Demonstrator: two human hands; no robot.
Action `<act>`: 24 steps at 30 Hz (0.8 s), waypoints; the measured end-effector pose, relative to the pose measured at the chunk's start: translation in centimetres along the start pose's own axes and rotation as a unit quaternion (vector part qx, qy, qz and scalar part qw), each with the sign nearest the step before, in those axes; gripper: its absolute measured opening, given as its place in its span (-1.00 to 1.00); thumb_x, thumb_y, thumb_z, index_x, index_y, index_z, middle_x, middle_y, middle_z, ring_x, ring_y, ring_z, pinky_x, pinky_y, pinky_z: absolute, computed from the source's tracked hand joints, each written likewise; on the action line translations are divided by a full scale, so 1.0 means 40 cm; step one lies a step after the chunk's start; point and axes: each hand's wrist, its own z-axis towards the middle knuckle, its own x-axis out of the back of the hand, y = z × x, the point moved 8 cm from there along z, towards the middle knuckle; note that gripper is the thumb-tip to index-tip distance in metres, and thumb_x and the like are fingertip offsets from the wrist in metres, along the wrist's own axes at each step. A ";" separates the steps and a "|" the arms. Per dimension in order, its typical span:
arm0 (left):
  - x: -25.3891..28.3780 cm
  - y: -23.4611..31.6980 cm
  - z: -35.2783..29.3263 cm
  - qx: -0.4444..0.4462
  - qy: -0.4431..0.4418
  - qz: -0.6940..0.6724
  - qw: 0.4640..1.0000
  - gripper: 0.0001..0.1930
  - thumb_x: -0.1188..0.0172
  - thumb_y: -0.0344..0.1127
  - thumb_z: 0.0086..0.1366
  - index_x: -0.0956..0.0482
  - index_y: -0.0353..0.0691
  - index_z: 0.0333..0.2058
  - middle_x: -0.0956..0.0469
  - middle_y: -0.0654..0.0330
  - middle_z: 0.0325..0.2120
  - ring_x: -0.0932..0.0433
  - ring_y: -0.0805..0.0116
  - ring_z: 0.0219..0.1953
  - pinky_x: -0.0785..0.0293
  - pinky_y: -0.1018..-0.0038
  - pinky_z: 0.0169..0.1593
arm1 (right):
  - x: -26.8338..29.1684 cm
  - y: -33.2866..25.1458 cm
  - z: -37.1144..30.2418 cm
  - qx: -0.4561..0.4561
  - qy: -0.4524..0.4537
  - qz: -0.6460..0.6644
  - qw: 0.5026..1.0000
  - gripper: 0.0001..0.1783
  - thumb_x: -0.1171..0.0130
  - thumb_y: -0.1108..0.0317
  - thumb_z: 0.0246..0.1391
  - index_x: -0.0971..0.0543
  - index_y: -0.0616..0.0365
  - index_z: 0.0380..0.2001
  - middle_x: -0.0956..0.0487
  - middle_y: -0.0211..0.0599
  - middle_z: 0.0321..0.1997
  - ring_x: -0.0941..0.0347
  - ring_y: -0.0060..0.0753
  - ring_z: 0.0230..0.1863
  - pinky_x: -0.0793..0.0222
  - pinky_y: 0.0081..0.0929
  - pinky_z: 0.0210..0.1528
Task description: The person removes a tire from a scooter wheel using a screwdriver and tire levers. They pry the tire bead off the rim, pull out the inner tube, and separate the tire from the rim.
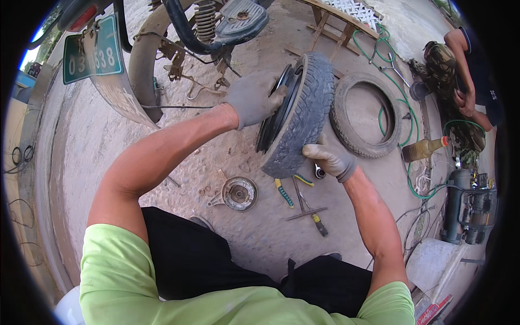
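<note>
A worn black tyre [316, 89] stands tilted in front of me with a dark round rim [280, 116] at its left face. My left hand [252, 100], in a grey glove, grips the rim's upper left edge with curled fingers. My right hand [331, 158], also gloved, holds the lower right of the tyre, thumb on the tread and most fingers hidden. Just below the tyre lie green-and-yellow-handled pliers [284, 193], a T-handled tool [306, 213] and a yellow-and-black screwdriver [319, 225]. A round metal brake plate [240, 193] rests to their left.
A motorcycle [241, 21] with a green plate [93, 50] stands at upper left. Right of the tyre lies another tyre [365, 115], near a green hose [413, 122], a bottle [423, 149] and a compressor [459, 203]. A wooden stool [336, 24] stands behind; another person [460, 76] is at far right.
</note>
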 end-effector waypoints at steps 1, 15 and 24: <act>0.004 -0.002 0.001 -0.001 0.004 0.001 1.000 -0.57 -0.06 0.00 0.57 -0.64 -0.24 0.07 -0.65 -0.17 -0.09 -0.65 -0.19 0.02 -0.53 -0.01 0.11 | 0.005 0.005 0.001 0.002 0.000 0.007 1.000 -0.08 -0.47 0.20 0.15 -0.34 0.30 0.49 -0.55 -0.15 0.41 -0.43 -0.27 0.45 -0.23 -0.20 0.57; -0.008 -0.018 0.014 -0.019 0.032 -0.033 0.999 -0.58 -0.07 0.00 0.55 -0.65 -0.25 0.02 -0.67 -0.17 -0.12 -0.66 -0.21 0.00 -0.53 -0.01 0.09 | 0.080 0.151 0.021 0.007 -0.073 0.386 0.920 -0.27 -0.27 0.13 0.32 -0.39 0.07 0.49 -0.59 -0.32 0.43 -0.43 -0.35 0.46 -0.23 -0.17 0.53; -0.001 -0.032 0.005 -0.036 0.037 -0.035 0.998 -0.54 -0.10 0.01 0.54 -0.65 -0.31 0.06 -0.68 -0.17 -0.11 -0.68 -0.18 -0.02 -0.56 0.02 0.07 | 0.122 0.189 0.066 0.040 0.073 0.026 0.996 -0.54 0.10 0.14 0.56 -0.51 0.04 0.35 -0.72 -0.32 0.23 -0.68 -0.32 0.08 -0.54 -0.24 -0.02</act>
